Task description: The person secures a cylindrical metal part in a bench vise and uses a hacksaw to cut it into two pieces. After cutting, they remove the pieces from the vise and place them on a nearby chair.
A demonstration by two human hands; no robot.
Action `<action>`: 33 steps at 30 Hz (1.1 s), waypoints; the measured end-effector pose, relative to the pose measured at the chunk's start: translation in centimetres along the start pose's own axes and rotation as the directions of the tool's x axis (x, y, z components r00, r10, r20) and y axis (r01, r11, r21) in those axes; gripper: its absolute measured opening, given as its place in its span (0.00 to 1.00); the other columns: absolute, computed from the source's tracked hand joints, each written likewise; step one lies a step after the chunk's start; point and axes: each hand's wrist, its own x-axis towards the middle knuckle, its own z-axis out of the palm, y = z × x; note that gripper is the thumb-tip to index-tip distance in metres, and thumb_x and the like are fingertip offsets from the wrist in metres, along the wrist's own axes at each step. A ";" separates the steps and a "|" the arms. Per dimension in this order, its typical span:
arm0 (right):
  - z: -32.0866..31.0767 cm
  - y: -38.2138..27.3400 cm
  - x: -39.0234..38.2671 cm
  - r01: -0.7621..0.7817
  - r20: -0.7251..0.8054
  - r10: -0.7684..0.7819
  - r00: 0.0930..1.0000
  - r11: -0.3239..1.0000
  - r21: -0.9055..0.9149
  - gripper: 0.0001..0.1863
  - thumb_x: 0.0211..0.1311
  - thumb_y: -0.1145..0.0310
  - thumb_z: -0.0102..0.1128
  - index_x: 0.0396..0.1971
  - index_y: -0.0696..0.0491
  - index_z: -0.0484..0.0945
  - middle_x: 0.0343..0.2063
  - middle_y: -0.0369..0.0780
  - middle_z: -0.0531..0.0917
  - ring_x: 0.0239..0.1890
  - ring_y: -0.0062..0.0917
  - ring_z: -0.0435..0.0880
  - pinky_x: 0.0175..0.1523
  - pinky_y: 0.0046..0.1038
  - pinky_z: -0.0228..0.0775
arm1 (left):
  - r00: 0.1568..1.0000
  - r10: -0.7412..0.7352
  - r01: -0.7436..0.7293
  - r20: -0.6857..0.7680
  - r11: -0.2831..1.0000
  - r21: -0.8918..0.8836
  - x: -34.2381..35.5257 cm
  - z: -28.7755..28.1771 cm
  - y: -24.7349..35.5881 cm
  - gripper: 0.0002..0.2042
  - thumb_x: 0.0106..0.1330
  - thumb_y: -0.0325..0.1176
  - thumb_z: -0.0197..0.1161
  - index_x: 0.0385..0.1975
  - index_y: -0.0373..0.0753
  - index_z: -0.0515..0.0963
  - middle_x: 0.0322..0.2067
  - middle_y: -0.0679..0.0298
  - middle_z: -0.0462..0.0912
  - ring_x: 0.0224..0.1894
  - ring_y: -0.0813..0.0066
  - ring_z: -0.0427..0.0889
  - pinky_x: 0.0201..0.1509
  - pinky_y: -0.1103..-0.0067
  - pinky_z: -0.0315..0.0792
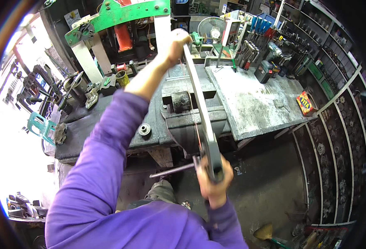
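Observation:
A hacksaw (198, 93) spans from far to near above the bench vise (196, 119). My left hand (177, 45) is closed round the far end of its frame, arm stretched out. My right hand (214, 178) wraps round the handle at the near end. The saw's thin reddish blade shows just left of the frame. Between the vise jaws sits a dark, rounded metal piece (180, 102), and the blade passes at its right side; whether it touches cannot be made out. The vise's bar handle (172, 170) sticks out to the left below.
A round flanged metal part (144, 129) lies on the dark bench left of the vise. To the right, a pale metal-topped table (257, 101) carries a cordless drill (270, 62) and a red-yellow box (306, 103). A green press frame (120, 16) stands behind; shelves line the right.

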 end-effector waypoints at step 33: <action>-2.1 -2.0 -2.6 -0.187 0.008 0.187 0.982 0.978 0.089 0.07 0.46 0.79 0.65 0.28 0.56 0.79 0.25 0.39 0.83 0.27 0.25 0.84 0.38 0.27 0.76 | 0.848 -0.479 0.530 0.228 0.776 -0.342 -2.1 0.8 3.0 0.10 0.65 0.34 0.61 0.36 0.32 0.79 0.29 0.57 0.79 0.35 0.67 0.79 0.45 0.70 0.74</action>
